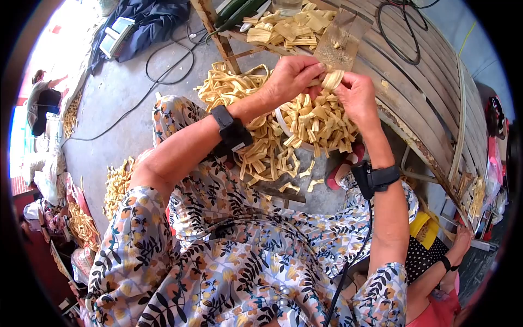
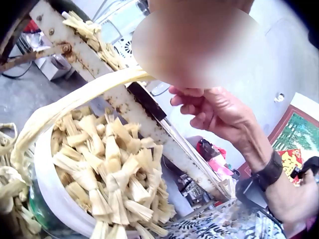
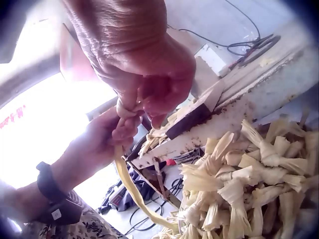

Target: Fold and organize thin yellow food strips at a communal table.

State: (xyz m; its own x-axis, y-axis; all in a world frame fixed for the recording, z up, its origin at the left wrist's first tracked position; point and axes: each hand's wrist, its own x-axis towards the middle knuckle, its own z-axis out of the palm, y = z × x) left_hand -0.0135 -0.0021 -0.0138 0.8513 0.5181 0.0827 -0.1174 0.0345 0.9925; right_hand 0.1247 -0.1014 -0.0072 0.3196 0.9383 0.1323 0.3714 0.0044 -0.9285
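Observation:
Both hands meet over a bucket of knotted tofu skin pieces. My left hand pinches a pale yellow tofu skin strip, with thumb and fingers close to the right hand's. My right hand grips the same strip, which loops around near its fingertips. From the left hand the strip hangs down toward the bucket in the right wrist view. A blurred patch hides much of the left hand in the left wrist view, where the strip trails over the bucket's white rim.
Long loose strips are heaped left of the bucket. On the right is a slatted wooden bench with a rusty edge, bearing flat pieces, a board and a black cable. Another cable crosses the floor.

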